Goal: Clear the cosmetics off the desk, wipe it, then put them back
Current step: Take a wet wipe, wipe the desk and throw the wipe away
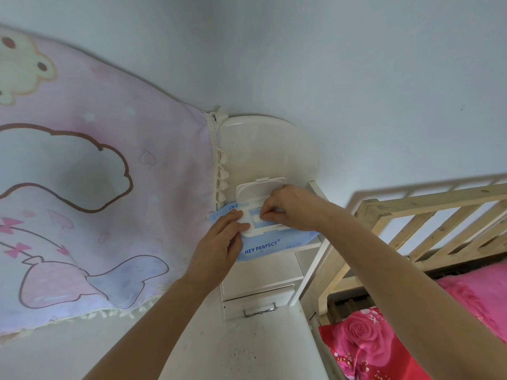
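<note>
A blue wet-wipe pack point(263, 249) marked HEY PERFECT lies on top of the small white drawer cabinet point(259, 281). Its white flip lid point(253, 190) stands open. My left hand point(222, 239) holds the pack's left side, thumb on the white lid frame. My right hand point(288, 207) pinches at the wipe opening in the middle of the frame; the wipe itself is mostly hidden under the fingers. No cosmetics are in sight.
A white desk surface point(247, 349) with dark specks runs below the cabinet. A pink cartoon cloth point(96, 187) hangs on the left. A wooden bed rail point(428, 215) and pink rose bedding point(384, 344) are at the right. A white rounded panel point(263, 149) stands behind the pack.
</note>
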A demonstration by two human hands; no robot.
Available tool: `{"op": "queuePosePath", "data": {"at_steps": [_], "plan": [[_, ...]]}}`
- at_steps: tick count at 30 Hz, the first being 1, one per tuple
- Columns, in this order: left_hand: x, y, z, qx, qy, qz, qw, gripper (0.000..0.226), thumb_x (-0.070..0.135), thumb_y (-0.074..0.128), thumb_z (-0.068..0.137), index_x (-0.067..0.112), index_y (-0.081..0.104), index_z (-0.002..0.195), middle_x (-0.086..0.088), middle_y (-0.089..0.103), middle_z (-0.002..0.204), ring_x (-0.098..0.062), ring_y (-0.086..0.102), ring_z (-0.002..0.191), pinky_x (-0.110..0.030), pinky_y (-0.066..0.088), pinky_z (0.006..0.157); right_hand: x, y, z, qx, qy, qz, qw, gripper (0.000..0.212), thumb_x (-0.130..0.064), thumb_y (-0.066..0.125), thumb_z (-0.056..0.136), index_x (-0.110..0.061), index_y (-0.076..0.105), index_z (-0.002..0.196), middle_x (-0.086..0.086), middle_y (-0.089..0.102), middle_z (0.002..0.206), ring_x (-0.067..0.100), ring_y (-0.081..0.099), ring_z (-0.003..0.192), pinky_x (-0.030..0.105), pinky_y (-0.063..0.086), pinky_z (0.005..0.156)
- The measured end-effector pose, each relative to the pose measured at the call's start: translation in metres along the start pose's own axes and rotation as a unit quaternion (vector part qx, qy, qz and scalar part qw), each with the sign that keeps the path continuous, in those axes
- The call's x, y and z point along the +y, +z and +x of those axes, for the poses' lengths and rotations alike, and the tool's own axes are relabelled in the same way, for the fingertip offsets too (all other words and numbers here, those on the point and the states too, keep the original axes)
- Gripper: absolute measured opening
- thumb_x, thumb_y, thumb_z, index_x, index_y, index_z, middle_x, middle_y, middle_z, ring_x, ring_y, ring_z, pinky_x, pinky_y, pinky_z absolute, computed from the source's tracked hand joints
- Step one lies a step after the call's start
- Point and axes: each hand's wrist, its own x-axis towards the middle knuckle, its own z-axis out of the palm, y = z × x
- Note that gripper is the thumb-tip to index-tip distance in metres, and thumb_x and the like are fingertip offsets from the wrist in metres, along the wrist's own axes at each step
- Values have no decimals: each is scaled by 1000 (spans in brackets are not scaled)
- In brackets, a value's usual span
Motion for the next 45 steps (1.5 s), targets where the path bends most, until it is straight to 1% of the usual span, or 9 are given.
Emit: {"op": "queuePosePath", "data": {"at_steps": [6, 16, 21, 27, 29, 33, 37, 42, 45], "plan": [[1, 2, -1, 6, -2, 6, 1000, 21, 6, 58, 94, 10, 66, 113, -1, 54, 138, -18, 56, 120, -31, 55, 86, 1, 19, -4, 58, -49, -152, 985, 27, -37, 45, 102, -28, 71, 102, -3, 61, 99, 18, 56, 98, 34, 51, 79], [4, 4, -2, 15, 3, 24, 1000, 22, 5, 57, 95, 10, 66, 114, -5, 55, 137, -21, 57, 118, -31, 57, 82, 0, 33, -2, 138, -23, -156, 978, 13, -25, 56, 97, -25, 69, 101, -2, 60, 99, 19, 57, 97, 30, 45, 65], [5, 3, -1, 18, 4, 29, 999, 21, 3, 58, 94, 9, 67, 112, -6, 57, 135, -22, 59, 116, -28, 53, 85, -1, 27, -4, 120, -56, -217, 967, 17, -21, 54, 98, -20, 65, 110, 3, 61, 104, 22, 58, 97, 34, 52, 68], [9, 1, -2, 17, 4, 29, 999, 22, 3, 58, 94, 9, 67, 113, -6, 57, 135, -23, 58, 117, -35, 56, 86, -3, 30, -1, 105, -81, -349, 928, 19, -16, 44, 100, -12, 55, 114, 8, 58, 111, 24, 55, 104, 29, 46, 60], [10, 0, -1, 15, 3, 30, 999, 22, 2, 58, 94, 8, 67, 113, -7, 57, 135, -23, 58, 116, -35, 56, 86, 0, 30, 2, 111, -83, -312, 940, 19, -13, 42, 100, -9, 53, 114, 12, 55, 112, 27, 52, 107, 31, 45, 63], [10, -2, 0, 13, -6, 20, 1000, 23, 4, 56, 95, 9, 67, 113, -5, 56, 136, -21, 59, 115, -34, 56, 84, 4, 35, 2, 136, -25, -105, 985, 8, -6, 43, 97, -6, 50, 102, 13, 49, 105, 29, 48, 99, 39, 45, 69], [10, -4, 3, 11, -11, 11, 1000, 22, 3, 56, 94, 9, 68, 112, -3, 56, 136, -20, 58, 117, -33, 54, 88, 9, 43, -5, 184, 62, 132, 972, 10, -12, 41, 102, -7, 47, 96, 6, 46, 97, 21, 44, 87, 29, 34, 73], [10, -2, 1, 14, -17, 6, 1000, 22, 4, 55, 95, 10, 67, 113, -3, 55, 136, -17, 57, 118, -32, 53, 90, 17, 49, -11, 196, 57, 178, 963, 9, -16, 46, 101, -10, 53, 104, -4, 50, 101, 9, 45, 90, 17, 33, 80], [11, -1, 0, 17, -17, 7, 1000, 22, 4, 55, 95, 9, 67, 113, -4, 56, 136, -18, 57, 118, -33, 54, 89, 18, 50, -11, 178, 62, 190, 964, 24, -21, 54, 94, -16, 55, 117, -7, 51, 109, 5, 50, 97, 15, 38, 85]]}}
